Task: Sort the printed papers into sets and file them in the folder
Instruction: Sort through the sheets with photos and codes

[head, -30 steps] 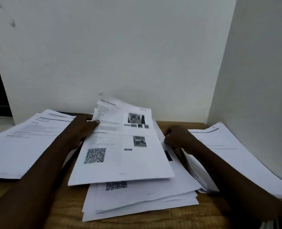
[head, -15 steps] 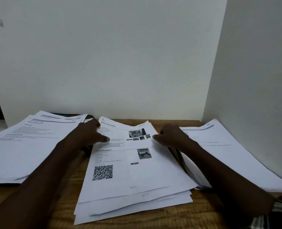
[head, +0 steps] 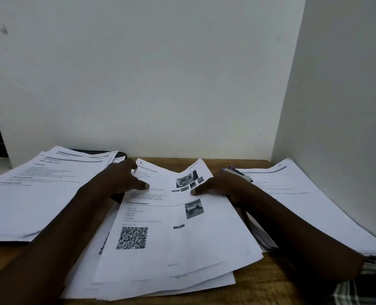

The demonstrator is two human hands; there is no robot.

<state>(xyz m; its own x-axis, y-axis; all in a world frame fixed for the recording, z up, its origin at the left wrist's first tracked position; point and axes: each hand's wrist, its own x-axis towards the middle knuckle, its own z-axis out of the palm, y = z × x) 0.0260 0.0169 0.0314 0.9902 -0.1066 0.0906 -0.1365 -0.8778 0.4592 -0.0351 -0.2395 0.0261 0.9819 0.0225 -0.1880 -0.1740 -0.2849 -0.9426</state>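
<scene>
A loose middle stack of printed papers point(head: 167, 245) lies on the wooden table; its top sheet shows a QR code and small photos. My left hand point(head: 123, 179) grips the stack's upper left edge, thumb on top. My right hand point(head: 217, 183) grips the upper right edge, thumb on the sheet. The top sheet buckles upward between the two hands. A second paper stack point(head: 35, 194) lies to the left and a third paper stack point(head: 297, 197) to the right. A dark folder point(head: 259, 236) shows as an edge under the right stack.
A pen point(head: 239, 173) lies just behind my right hand on the right stack. White walls point(head: 182, 84) close in the table at the back and right. A dark object point(head: 121, 154) peeks out behind the left stack. Bare wood table point(head: 261, 282) shows at the front.
The raised top sheet came down onto the middle stack. Both hands then closed in on the stack's upper edges, and the sheet now buckles between them.
</scene>
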